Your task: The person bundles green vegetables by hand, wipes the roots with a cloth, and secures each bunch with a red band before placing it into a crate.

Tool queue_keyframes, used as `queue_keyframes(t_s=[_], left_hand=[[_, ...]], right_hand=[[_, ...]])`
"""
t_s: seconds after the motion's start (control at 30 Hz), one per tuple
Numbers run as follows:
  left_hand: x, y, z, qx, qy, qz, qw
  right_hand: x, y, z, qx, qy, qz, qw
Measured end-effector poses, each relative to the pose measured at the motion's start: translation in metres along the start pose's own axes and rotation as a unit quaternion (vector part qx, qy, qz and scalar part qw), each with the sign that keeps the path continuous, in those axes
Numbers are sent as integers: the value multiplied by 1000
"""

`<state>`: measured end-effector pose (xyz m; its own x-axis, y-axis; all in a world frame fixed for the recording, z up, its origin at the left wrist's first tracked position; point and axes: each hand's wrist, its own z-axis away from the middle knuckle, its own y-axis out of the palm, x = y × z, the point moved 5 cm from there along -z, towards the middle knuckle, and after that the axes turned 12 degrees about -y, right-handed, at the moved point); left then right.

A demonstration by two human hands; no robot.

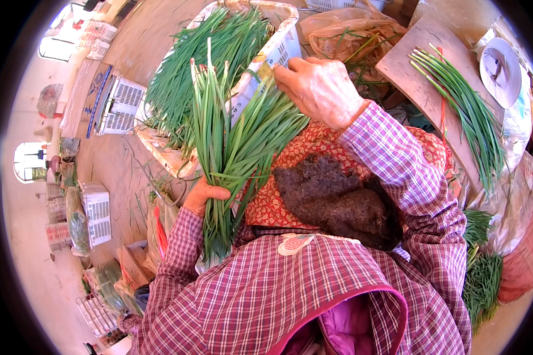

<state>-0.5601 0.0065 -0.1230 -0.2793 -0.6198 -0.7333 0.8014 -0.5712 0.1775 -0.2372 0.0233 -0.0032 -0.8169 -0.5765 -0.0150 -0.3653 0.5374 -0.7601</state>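
Observation:
My left hand (pixel 206 195) is closed around a bunch of garlic chives (pixel 215 159), thumb across the front. Pale stem ends of one part point up, while other leaves fan out to the right over my lap. Above that fan is my right hand (pixel 322 88), with its fingers bent and the tips near a yellowish bit beside the crate rim. Whether the fingertips pinch a leaf is unclear. Just beyond both hands, a white plastic crate (pixel 288 46) holds a thick pile of garlic chives (pixel 222 44). A dark brown fuzzy cloth (pixel 333 199) lies on my red floral-covered lap.
To the right, a board (pixel 444 40) carries a separate chive bundle (pixel 464 115) and a red tie strip (pixel 443 111). A pale hat (pixel 501 73) lies beyond it. An orange plastic bag (pixel 355 33) sits behind the crate. More crates (pixel 98 213) and a cardboard box (pixel 86 97) stand left.

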Motion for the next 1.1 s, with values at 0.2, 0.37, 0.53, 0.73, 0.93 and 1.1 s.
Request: queue_keyframes(t_s=[0.2, 0.37, 0.53, 0.73, 0.93, 1.1], left_hand=[[3, 4, 0, 110, 2, 77, 991], [33, -42, -10, 101, 2, 155, 983], [-1, -9, -7, 184, 28, 165, 969], [-9, 5, -7, 149, 60, 73, 984], [-19, 20, 2, 93, 81, 53, 991], [-17, 19, 10, 85, 51, 70, 993]], right_hand=[[-93, -17, 2, -65, 82, 130, 986], [-157, -39, 61, 79, 273, 185, 941], [-59, -7, 33, -50, 207, -126, 969], [-5, 10, -3, -21, 268, -251, 930], [-10, 11, -8, -58, 194, -231, 952], [-22, -3, -17, 0, 170, -157, 973]])
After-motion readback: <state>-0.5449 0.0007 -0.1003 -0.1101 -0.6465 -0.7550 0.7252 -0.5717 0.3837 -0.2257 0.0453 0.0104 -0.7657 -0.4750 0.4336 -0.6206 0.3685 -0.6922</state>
